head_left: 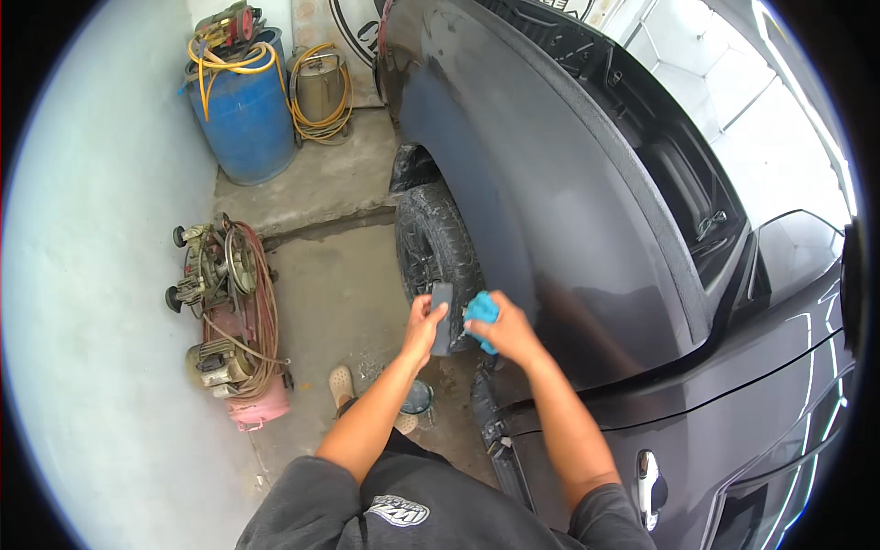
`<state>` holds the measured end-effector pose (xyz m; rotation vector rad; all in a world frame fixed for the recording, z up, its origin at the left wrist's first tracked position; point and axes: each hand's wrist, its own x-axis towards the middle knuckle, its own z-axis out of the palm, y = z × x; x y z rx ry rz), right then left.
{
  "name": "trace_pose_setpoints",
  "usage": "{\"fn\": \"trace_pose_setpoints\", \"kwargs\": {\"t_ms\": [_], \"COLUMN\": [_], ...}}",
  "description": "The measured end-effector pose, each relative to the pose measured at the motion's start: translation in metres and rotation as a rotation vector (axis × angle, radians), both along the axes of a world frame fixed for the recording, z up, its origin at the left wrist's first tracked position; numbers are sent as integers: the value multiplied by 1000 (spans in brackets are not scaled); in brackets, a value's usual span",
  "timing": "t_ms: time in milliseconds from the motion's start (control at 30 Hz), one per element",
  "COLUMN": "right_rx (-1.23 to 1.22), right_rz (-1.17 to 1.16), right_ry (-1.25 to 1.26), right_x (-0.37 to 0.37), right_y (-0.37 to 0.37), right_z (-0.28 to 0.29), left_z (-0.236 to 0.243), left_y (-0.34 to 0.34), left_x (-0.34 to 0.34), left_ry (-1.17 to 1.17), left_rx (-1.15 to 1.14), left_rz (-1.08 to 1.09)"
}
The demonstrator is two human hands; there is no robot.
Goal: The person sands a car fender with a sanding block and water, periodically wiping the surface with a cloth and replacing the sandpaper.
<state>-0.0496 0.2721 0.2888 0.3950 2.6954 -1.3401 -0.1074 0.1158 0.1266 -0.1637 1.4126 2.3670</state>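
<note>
My left hand (423,327) grips a flat, dark grey sanding block (442,323), held upright with the thumb across its face. Close to its right, my right hand (511,332) squeezes a bright blue sponge (482,313). Both hands are apart from the bodywork, over the truck's rear wheel (433,240), which looks wet and smeared with grey residue. The dark grey truck bed side panel (587,211) curves over this wheel. Around the wheel arch lies a dull, blue-grey patch (458,137), while the panel nearer the door is glossier.
Below my hands a small bucket (419,398) of liquid stands on the wet concrete floor (330,275) by my clogs. An air compressor (229,321) with coiled hoses sits along the left wall. Behind are a blue barrel (243,119) and a metal tank (320,87) with yellow hose.
</note>
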Motion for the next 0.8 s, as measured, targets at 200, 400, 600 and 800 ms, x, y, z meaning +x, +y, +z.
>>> {"fn": "trace_pose_setpoints", "kwargs": {"t_ms": [200, 400, 600, 800], "right_rx": [458, 757, 870, 973], "right_rz": [55, 4, 75, 193], "right_ry": [187, 176, 161, 343], "right_x": [-71, -113, -151, -186], "right_y": [55, 58, 65, 103], "right_z": [157, 238, 240, 249], "left_z": [67, 86, 83, 86], "left_y": [84, 136, 153, 194], "left_x": [-85, -140, -134, -26], "left_ry": [175, 279, 322, 380], "left_rx": [89, -83, -298, -358], "left_rz": [81, 303, 541, 439]}}
